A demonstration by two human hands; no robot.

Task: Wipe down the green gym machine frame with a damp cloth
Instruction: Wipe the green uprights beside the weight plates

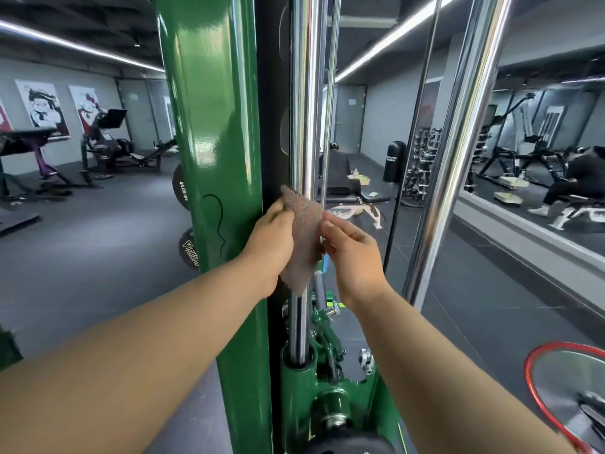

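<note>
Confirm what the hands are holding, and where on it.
The cloth: left hand grips its left edge, right hand pinches its right edge, in front of the chrome rod.

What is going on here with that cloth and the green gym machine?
A person stands close to the tall glossy green metal upright of a gym machine, holding a small brownish cloth with both hands. The left hand grips its left side and the right hand pinches its right edge. The cloth is spread in front of the shiny chrome guide rod just beside the upright, not on the green paint at this moment.
</note>
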